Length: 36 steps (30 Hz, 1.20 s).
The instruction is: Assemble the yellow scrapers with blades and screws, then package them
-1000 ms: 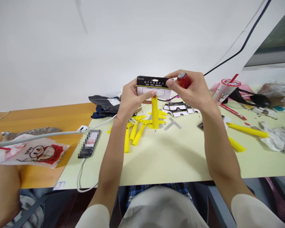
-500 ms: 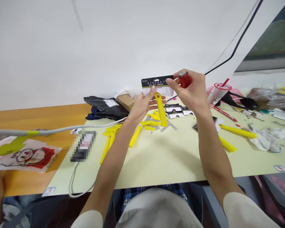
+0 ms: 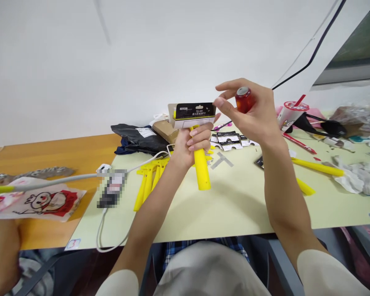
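My left hand (image 3: 195, 142) is wrapped around the yellow handle of a scraper (image 3: 202, 174), raised above the table. Over the scraper's head sits a folded black-and-white card sleeve (image 3: 195, 115) with printed text. In my right hand (image 3: 254, 111) a red screwdriver (image 3: 245, 100) is tucked against the palm; only the butt of its handle shows. The right thumb and index finger are spread beside the card's right corner; I cannot tell whether the thumb touches it. Beneath lie several yellow scrapers (image 3: 146, 181) and flat grey metal pieces (image 3: 222, 160).
Several card sleeves (image 3: 230, 142) lie behind my hands. A drink cup (image 3: 291, 113), crumpled tissue (image 3: 353, 176) and yellow handles (image 3: 319, 167) are on the right. At left are a black plastic parcel (image 3: 138, 139), a pixelated item (image 3: 112, 189) and a white cable (image 3: 100, 234).
My left hand has closed around the scraper handle and the card has turned and shifted left. The right thumb has come off the card's face, and its fingers have spread apart.
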Tool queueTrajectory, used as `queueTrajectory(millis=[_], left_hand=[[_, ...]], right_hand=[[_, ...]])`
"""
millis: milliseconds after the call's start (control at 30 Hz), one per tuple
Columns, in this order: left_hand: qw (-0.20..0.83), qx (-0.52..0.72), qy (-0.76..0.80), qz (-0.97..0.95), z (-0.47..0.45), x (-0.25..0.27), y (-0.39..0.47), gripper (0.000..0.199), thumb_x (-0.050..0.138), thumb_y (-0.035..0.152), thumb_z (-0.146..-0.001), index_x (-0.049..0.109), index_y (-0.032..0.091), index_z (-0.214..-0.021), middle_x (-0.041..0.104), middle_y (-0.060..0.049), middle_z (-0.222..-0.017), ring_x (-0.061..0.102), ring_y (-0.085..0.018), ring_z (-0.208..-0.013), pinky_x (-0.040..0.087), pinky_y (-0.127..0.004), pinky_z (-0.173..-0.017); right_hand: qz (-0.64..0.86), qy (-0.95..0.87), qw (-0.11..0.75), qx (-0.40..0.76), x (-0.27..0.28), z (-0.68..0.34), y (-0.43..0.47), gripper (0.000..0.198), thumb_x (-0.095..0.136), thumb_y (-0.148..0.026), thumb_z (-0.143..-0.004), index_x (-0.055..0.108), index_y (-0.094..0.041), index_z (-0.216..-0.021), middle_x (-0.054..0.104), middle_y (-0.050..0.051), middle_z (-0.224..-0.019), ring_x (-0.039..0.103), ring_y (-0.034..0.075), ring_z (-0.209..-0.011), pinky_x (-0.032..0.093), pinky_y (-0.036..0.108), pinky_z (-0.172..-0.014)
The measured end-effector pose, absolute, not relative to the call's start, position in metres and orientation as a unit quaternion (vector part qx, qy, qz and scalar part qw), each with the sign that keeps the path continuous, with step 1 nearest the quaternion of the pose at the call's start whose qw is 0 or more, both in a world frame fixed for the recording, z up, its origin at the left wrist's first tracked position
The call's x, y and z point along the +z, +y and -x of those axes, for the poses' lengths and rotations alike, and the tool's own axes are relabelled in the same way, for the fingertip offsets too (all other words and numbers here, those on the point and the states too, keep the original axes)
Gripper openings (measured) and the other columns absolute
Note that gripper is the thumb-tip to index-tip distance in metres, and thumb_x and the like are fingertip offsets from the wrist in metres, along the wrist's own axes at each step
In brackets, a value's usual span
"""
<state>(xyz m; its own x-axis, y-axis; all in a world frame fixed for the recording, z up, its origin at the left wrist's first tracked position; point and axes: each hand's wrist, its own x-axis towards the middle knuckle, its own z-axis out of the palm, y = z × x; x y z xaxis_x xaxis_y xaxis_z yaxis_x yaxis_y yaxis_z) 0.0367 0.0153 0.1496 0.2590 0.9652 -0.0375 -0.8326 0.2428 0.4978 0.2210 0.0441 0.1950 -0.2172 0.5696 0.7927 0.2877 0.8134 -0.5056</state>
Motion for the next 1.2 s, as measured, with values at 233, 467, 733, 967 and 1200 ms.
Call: queueTrajectory(millis=[233,467,733,967,1200], left_hand=[[0.827,0.498,0.162,-0.202,-0.04,0.138,0.016,0.036,0.054,0.026,-0.114,0.046,0.021,-0.08,0.033,0.008,-0.059,0.015,-0.001,-0.032,0.011,-0.01,-0.027],[0.882,0.361,0.198,-0.231,-0.041,0.141,0.015,0.04,0.043,0.025,-0.114,0.047,0.019,-0.075,0.035,0.006,-0.061,0.018,-0.001,-0.03,0.014,-0.01,-0.027],[0.87,0.276,0.208,-0.35,-0.065,0.128,0.02,0.028,0.05,0.03,-0.105,0.072,0.015,-0.112,0.075,-0.011,-0.09,0.057,-0.013,-0.049,0.029,-0.017,-0.03],[0.771,0.422,0.266,-0.395,-0.13,0.066,0.015,0.047,0.052,0.055,-0.11,0.074,0.015,-0.122,0.084,-0.018,-0.118,0.08,-0.029,-0.104,0.067,-0.037,-0.084],[0.718,0.402,0.351,-0.446,-0.195,-0.025,-0.013,0.036,0.072,0.05,-0.106,0.068,0.019,-0.125,0.078,-0.019,-0.13,0.076,-0.03,-0.121,0.057,-0.048,-0.113]], right_hand=[[0.311,-0.802,0.499,0.104,0.198,-0.228,0.036,0.042,0.079,-0.065,-0.102,0.081,-0.023,-0.105,0.07,0.003,-0.085,0.061,0.019,-0.076,0.049,0.034,-0.067],[0.333,-0.838,0.401,0.161,0.204,-0.25,0.036,0.035,0.087,-0.057,-0.097,0.082,-0.025,-0.11,0.07,0.002,-0.083,0.057,0.019,-0.074,0.051,0.035,-0.063],[0.441,-0.822,0.327,0.151,0.216,-0.278,0.025,0.027,0.095,-0.048,-0.089,0.081,-0.027,-0.094,0.062,0.0,-0.071,0.056,0.02,-0.068,0.048,0.037,-0.058],[0.548,-0.81,0.162,0.132,0.229,-0.322,0.031,0.027,0.085,-0.051,-0.096,0.08,-0.028,-0.108,0.071,0.002,-0.076,0.065,0.024,-0.069,0.046,0.039,-0.063],[0.552,-0.824,-0.059,0.113,0.163,-0.365,0.094,0.014,0.077,-0.027,-0.095,0.081,-0.02,-0.106,0.08,0.006,-0.094,0.07,0.023,-0.081,0.05,0.035,-0.073]])
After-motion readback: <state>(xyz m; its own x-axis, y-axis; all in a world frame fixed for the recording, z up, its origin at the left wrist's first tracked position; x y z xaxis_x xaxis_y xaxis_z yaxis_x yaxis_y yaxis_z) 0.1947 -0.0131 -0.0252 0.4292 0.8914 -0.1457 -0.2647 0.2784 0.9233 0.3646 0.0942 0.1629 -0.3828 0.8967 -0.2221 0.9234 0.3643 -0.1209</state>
